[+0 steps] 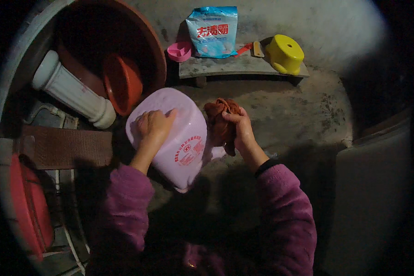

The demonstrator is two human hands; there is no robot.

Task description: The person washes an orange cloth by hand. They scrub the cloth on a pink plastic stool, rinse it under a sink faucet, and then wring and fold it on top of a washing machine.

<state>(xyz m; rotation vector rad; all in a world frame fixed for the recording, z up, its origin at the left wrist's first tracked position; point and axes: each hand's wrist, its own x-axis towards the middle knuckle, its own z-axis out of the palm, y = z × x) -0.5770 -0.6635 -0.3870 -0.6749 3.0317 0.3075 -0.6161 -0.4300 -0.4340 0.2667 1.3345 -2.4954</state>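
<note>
A pale pink plastic vessel is held tilted in front of me, with red printing on its side. My left hand lies across its upper face, the fingers bent into a hollow there that hides their tips. Just right of the vessel, my right hand grips a bunched brown cloth, thumb on top. Part of the cloth hangs down below the palm. A small pink piece shows beneath the cloth at the vessel's right edge; whether it belongs to the vessel I cannot tell.
Ahead stands a low bench with a detergent bag, a pink divided dish, a brush and an upturned yellow stool. Leftward are a large brown tub, an orange basin, a white pedestal and a red basin.
</note>
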